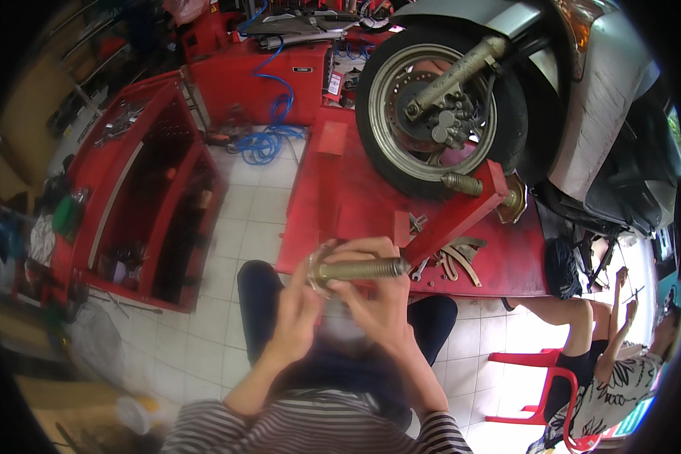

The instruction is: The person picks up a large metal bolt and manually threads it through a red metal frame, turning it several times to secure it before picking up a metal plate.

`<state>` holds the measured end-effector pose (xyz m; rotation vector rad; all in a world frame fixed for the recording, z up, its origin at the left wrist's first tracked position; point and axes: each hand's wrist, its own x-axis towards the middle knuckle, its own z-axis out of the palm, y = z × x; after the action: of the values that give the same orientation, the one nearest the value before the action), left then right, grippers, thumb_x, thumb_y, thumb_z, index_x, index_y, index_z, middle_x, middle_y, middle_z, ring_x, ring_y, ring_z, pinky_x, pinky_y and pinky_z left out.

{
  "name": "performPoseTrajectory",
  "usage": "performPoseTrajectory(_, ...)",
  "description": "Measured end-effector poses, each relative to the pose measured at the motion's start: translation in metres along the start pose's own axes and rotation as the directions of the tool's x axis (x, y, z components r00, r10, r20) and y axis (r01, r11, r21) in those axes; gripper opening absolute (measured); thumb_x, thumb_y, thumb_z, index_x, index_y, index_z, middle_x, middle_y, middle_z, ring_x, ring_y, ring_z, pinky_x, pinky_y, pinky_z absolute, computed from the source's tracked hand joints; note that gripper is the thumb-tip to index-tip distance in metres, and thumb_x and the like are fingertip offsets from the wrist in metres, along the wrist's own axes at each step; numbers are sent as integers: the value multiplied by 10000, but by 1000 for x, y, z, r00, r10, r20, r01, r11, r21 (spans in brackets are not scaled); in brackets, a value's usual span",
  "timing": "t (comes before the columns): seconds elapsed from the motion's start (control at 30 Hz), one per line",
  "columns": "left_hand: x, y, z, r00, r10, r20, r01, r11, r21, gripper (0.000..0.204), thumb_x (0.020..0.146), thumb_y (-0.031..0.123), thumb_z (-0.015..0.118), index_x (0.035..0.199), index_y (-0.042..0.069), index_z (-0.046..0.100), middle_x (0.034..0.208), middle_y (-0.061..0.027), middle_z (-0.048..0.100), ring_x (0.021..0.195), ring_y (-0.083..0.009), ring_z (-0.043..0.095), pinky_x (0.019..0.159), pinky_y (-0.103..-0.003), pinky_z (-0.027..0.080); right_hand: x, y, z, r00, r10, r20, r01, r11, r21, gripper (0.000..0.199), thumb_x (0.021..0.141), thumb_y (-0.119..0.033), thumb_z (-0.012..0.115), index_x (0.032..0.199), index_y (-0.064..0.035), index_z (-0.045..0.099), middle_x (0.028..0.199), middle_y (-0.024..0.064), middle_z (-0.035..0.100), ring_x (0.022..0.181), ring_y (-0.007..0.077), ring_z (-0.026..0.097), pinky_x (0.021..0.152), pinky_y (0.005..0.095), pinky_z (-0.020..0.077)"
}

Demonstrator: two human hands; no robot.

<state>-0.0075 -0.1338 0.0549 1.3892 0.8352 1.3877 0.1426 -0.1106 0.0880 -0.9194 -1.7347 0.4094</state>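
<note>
Brass-coloured threaded axle bolt (pixel 359 268), horizontal, apparently with a washer

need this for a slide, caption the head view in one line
Both hands, left and right, hold a threaded axle before a scooter wheel on a red lift.

Evenly lit by soft daylight, brightest at right beyond the scooter (pixel 583 91). Mild glare on the white floor tiles (pixel 250 212). Shadows weak, deepest inside the red cabinet (pixel 159 204). Strong fisheye bending toward a black circular rim. Left edge smeared and dim. Motion blur over both hands (pixel 348 291) and lower centre; wheel (pixel 431 106) fairly sharp.
</note>
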Motion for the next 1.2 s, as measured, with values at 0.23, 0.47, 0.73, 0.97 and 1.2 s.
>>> performPoseTrajectory(0.23, 11, 25, -17, 997, -26, -70, 5, 957, -289, 596, 1008, 313, 533, 1428, -73, 359, 1126, -161, 629, 854, -228, 663, 800, -335, 524, 39, -17, -2, 963, -4, 270, -1, 1000, 17, 409, 774, -81, 764, 1162, -74, 635, 1178, 137, 493, 1061, 323, 493, 901, 428, 430)
performPoseTrajectory(0.47, 26, 45, -40, 959, 50, -281, -113, 970, -215, 571, 1029, 368, 375, 1359, -96, 408, 1063, -240, 615, 725, -249, 645, 681, -335, 498, 51, -5, -3, 989, 83, -124, -59, 981, 187, 609, 769, -133, 818, 1272, 3, 501, 1312, 187, 496, 1216, 310, 522, 993, 437, 439)
performPoseTrajectory(0.73, 75, 33, -77, 979, 119, -165, -128, 991, -49, 537, 1019, 322, 428, 1350, -101, 435, 1032, -206, 642, 735, -214, 645, 688, -323, 490, 86, 13, 21, 985, 111, 135, -132, 979, 156, 586, 906, -189, 702, 1335, 91, 419, 1076, 206, 672, 1046, 304, 665, 941, 390, 494)
performPoseTrajectory(0.97, 104, 40, -96, 980, 193, 43, -196, 976, 92, 614, 1015, 348, 462, 1375, -147, 413, 975, -177, 650, 762, -212, 665, 694, -308, 505, 82, 16, 24, 982, 146, 118, -168, 962, 214, 604, 911, -203, 694, 1341, 108, 406, 1094, 225, 660, 1042, 295, 669, 924, 382, 507)
performPoseTrajectory(1.2, 123, 62, -105, 932, 309, 191, -345, 917, 199, 630, 981, 274, 568, 1458, -83, 361, 1330, -197, 571, 942, -220, 659, 798, -332, 531, 82, 26, 25, 988, 117, 100, -140, 955, 262, 571, 871, -210, 741, 1280, 69, 457, 1082, 210, 668, 1043, 275, 672, 911, 379, 513)
